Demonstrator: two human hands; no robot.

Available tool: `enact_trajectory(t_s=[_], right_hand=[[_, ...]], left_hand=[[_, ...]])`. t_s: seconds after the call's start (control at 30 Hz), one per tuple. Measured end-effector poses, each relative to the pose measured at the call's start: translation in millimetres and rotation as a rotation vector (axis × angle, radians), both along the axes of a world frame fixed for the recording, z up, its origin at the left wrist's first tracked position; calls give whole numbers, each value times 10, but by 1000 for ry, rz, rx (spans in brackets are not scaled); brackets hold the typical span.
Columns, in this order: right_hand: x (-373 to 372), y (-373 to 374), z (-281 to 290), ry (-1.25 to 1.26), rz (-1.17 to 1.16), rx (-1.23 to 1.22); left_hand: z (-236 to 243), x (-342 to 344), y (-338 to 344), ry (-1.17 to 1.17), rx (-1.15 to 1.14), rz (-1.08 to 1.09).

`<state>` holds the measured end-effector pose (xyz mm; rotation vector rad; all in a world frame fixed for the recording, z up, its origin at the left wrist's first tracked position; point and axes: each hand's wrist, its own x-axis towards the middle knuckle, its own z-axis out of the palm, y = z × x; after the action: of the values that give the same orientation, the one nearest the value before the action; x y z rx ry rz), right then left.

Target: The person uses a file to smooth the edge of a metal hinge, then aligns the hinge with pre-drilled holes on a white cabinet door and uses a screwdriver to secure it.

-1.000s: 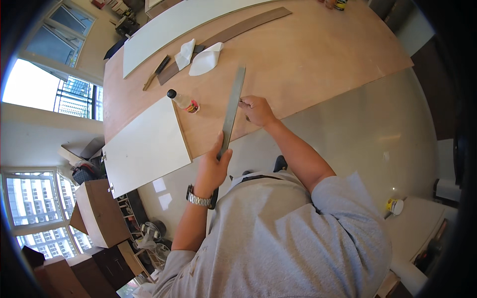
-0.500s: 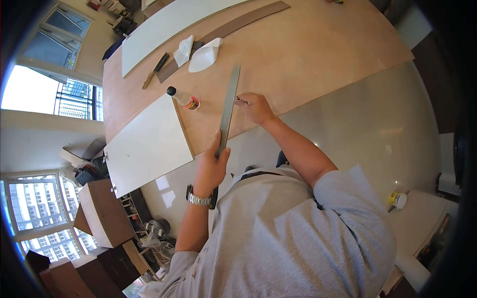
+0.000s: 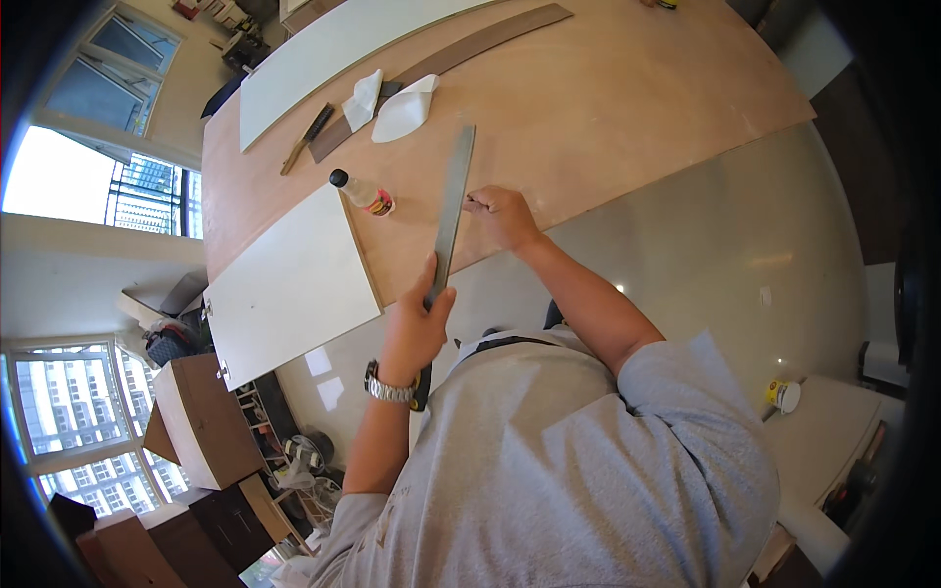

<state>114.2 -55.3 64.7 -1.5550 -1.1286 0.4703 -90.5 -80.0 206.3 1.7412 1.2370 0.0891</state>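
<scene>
My left hand (image 3: 417, 333) is closed round the lower part of a long, flat grey metal blade (image 3: 456, 186). The blade points up and away over the table, and a black and yellow part, like a handle, shows beside my wrist. Whether its edge has teeth is too fine to see. Just right of the blade, my right hand (image 3: 505, 218) is closed in a pinch, fingertips at or very near its edge. Anything small and dark between those fingers cannot be made out. Left of the blade, a clear bottle (image 3: 371, 198) with a black cap stands on the table.
The wooden tabletop (image 3: 627, 118) carries a white panel (image 3: 284, 284) at front left and another long white panel (image 3: 323, 59) behind. A brush (image 3: 312, 135), a brown strip (image 3: 480, 44) and white crumpled paper (image 3: 407, 110) lie between. Boxes (image 3: 201, 421) stand at left.
Very little differs. The blade and both hands have shifted only slightly, with the left hand keeping its hold and the right staying pinched beside the edge.
</scene>
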Motion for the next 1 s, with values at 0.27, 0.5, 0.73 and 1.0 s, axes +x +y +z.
enact_trajectory(t_s=[0.27,0.5,0.73,1.0], right_hand=[[-78,48,39,10,-1,51],[132,76,-147,8,31,-193],[-91,-283,504,537,309,-233],[-270,-474,504,626,386,-224]], left_hand=[[-552,373,498,-182,228,-44],[-215,71,210,-290,-117,102],[-634,-699,-185,-305,-72,265],[-1131,-1025,-413,-148,37,253]])
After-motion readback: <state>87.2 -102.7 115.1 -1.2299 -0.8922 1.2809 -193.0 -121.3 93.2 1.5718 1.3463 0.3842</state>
